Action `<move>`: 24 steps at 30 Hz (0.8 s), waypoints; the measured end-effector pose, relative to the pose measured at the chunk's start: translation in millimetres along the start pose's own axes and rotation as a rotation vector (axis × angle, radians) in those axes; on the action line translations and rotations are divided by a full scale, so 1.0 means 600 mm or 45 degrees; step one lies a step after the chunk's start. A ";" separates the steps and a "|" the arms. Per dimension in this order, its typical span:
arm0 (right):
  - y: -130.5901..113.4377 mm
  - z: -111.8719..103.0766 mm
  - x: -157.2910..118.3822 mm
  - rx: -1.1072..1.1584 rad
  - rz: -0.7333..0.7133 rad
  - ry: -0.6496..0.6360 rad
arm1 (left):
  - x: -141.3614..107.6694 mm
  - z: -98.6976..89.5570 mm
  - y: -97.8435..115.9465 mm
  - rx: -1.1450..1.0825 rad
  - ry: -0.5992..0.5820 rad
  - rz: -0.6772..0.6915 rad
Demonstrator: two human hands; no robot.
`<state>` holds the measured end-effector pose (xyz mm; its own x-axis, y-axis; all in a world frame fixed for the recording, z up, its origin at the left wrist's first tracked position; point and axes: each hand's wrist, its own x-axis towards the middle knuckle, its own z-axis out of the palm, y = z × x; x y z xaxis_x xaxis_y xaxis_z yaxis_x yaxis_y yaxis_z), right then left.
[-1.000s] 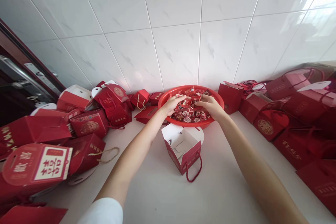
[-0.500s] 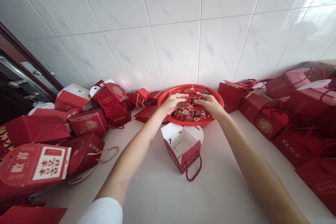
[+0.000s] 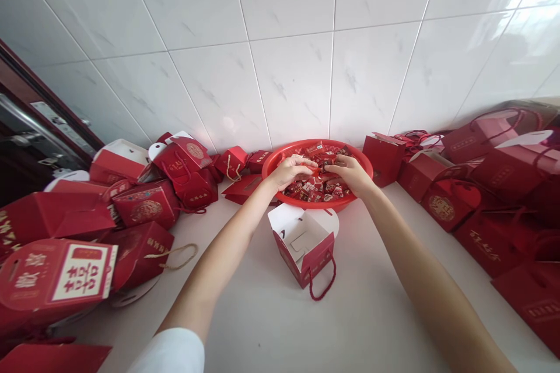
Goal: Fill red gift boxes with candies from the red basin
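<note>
A red plastic basket (image 3: 273, 157) of wrapped candies (image 3: 312, 187) stands against the wall, with both my hands inside its rim. At the left of the pile, my left hand (image 3: 289, 171) has its fingers curled around a red-wrapped candy (image 3: 313, 168). My right hand (image 3: 351, 173) reaches in from the right, fingertips pinched at a small wrapped candy that they partly cover. Just in front of the basket, between my forearms, sits a red gift box (image 3: 304, 256) with its top open, white inside, and a dark red rope handle hanging at the front.
Red gift boxes (image 3: 146, 204) are piled on the left, some with rope handles. More red boxes and bags (image 3: 450, 204) crowd the right side. White tiled wall (image 3: 289, 81) rises behind the white tabletop (image 3: 280, 326). A metal door handle (image 3: 39, 128) shows at far left.
Both hands stay in the basket. The fingers of both hands have shifted slightly among the candies. The open box and the surrounding boxes have not moved.
</note>
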<state>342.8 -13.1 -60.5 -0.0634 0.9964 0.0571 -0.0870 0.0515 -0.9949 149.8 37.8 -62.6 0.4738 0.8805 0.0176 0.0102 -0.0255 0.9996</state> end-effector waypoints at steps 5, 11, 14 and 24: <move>-0.001 -0.003 -0.001 -0.078 -0.008 -0.108 | -0.002 0.007 0.001 0.094 -0.046 0.040; 0.002 -0.004 0.002 -0.094 -0.008 -0.172 | 0.001 0.005 -0.003 0.147 -0.056 0.124; 0.004 -0.005 0.004 -0.086 -0.030 -0.179 | 0.002 0.002 -0.005 0.201 -0.034 0.145; 0.003 -0.005 0.000 -0.136 -0.041 -0.217 | -0.001 0.001 -0.002 0.174 -0.049 0.172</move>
<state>345.7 -12.5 -62.5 -0.2307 0.9686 0.0930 0.0136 0.0988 -0.9950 150.1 36.9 -63.8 0.5122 0.8460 0.1481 0.0626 -0.2087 0.9760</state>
